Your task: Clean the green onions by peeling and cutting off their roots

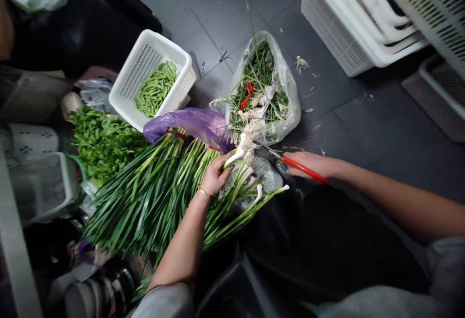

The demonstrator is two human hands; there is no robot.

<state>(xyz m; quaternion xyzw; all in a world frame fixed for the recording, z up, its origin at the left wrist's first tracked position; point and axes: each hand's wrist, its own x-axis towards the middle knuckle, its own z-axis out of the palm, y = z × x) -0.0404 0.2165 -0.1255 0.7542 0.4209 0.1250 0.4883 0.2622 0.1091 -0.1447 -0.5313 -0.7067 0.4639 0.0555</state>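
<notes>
My left hand (215, 175) is closed round the pale stems of some green garlic (238, 152), whose white bulbs and stringy roots point toward the bag. In my right hand (308, 164) are red-handled scissors (303, 169), their blades reaching the roots. Just beyond both hands stands a clear plastic bag (290, 110) holding green scraps, roots and red chillies. Long leafy bundles (145, 202) lie to the left under my left forearm, partly covered by a purple bag (192, 122). Loose trimmed-looking stalks (236, 211) rest between my arms.
A white basket (127, 81) with green pods stands at the upper left, beside leafy greens (105, 139). Stacked white crates (334, 27) are at the upper right. Root scraps (301, 64) lie on the dark tiled floor (366, 114). Bins and containers line the left edge.
</notes>
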